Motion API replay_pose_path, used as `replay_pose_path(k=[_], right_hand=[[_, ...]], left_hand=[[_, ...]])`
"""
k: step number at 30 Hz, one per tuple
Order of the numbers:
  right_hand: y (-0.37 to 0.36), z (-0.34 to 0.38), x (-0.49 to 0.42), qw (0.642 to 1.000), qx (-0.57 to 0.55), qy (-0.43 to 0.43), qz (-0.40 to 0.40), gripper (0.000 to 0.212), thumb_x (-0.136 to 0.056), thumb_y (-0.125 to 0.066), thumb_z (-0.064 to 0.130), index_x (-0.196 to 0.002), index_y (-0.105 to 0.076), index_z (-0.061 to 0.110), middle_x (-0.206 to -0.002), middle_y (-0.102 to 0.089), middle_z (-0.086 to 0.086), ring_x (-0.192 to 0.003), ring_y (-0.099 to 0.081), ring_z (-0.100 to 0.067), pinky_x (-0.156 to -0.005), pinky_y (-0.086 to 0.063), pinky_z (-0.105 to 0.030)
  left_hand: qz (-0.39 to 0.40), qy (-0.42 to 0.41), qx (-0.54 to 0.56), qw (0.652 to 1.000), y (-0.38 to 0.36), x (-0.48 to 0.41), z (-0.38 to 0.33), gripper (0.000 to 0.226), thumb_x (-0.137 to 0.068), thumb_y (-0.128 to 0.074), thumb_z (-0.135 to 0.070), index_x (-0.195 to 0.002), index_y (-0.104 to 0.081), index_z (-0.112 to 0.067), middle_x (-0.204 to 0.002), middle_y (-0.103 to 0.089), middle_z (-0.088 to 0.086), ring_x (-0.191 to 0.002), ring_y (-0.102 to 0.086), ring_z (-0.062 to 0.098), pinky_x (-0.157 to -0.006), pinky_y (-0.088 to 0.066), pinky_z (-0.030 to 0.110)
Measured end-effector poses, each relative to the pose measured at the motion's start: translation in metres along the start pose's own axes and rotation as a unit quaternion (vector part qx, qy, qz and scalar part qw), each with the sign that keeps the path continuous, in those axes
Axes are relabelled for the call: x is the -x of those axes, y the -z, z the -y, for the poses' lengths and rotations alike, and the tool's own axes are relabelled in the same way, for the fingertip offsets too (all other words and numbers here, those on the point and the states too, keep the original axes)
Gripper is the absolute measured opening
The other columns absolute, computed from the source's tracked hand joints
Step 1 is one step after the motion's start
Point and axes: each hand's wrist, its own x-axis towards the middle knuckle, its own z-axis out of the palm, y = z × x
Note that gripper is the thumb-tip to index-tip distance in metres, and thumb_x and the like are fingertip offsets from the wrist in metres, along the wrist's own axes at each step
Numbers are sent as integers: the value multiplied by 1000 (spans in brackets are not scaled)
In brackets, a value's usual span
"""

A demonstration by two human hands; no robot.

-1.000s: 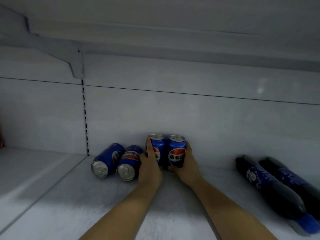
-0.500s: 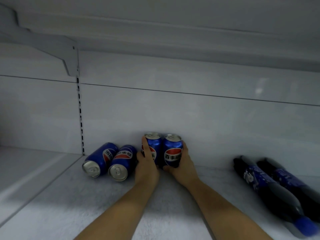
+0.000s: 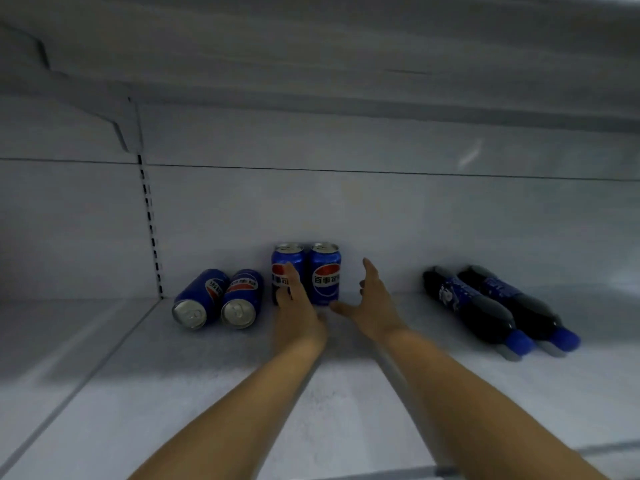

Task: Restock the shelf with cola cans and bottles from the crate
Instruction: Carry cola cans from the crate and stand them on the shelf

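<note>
Two blue cola cans stand upright side by side against the back wall of the white shelf (image 3: 346, 393): the left can (image 3: 284, 263) and the right can (image 3: 326, 271). My left hand (image 3: 294, 313) lies in front of the left can with fingers straight, partly covering it. My right hand (image 3: 372, 303) is spread open to the right of the right can, apart from it. Two more cans lie on their sides to the left, one (image 3: 197, 299) beside the other (image 3: 240, 299). Two dark cola bottles, the nearer (image 3: 467, 306) and the farther (image 3: 519, 306), lie on the right.
The shelf's back wall (image 3: 381, 220) rises straight behind the cans. A slotted upright rail (image 3: 150, 230) and a bracket (image 3: 114, 123) stand at the left. The shelf above (image 3: 311, 46) hangs low overhead. The crate is out of view.
Both hands have let go of the two upright cans. My right hand has opened and drawn off to the right; my left hand's fingers have straightened in front of its can.
</note>
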Motion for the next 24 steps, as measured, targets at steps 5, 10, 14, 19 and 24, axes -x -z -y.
replay_pose_path(k=[5, 10, 14, 19, 24], right_hand=[[27, 5, 33, 998, -16, -33, -59, 102, -75, -77, 29, -149, -7, 22, -148, -33, -10, -132, -38, -26, -106, -38, -41], [91, 5, 84, 994, -24, 1, -105, 90, -79, -74, 22, -148, -17, 13, -142, -41, -11, -129, -42, -23, -97, -34, -22], [171, -22, 142, 989, -6, -3, -151, 88, -79, -74, 27, -147, -20, 13, -144, -39, -8, -132, -40, -21, -105, -34, -27], [299, -80, 233, 968, 47, -56, -241, 79, -84, -68, 29, -146, -22, 20, -144, -38, -7, -128, -42, -21, -101, -38, -33], [409, -136, 319, 938, 85, -118, -314, 77, -83, -69, 31, -145, -25, 21, -141, -42, -6, -126, -44, -20, -98, -40, -33]], left_hand=[[11, -37, 23, 999, 14, 31, -23, 93, -90, -59, -24, -148, 14, -25, -153, -20, 12, -128, -42, 29, -99, -41, 37], [24, -143, 88, 986, 5, 71, -73, 93, -88, -63, -26, -150, 6, -23, -148, -34, 12, -129, -43, 27, -98, -41, 34], [60, -185, 132, 972, -33, 127, -144, 93, -88, -62, -26, -149, 8, -25, -150, -29, 10, -133, -38, 25, -102, -38, 35], [106, -222, 175, 953, -109, 219, -235, 90, -88, -61, -27, -150, 4, -24, -149, -32, 8, -129, -43, 24, -100, -40, 37], [164, -250, 216, 930, -182, 302, -324, 89, -88, -61, -29, -150, 4, -24, -145, -38, 8, -128, -44, 24, -102, -41, 40]])
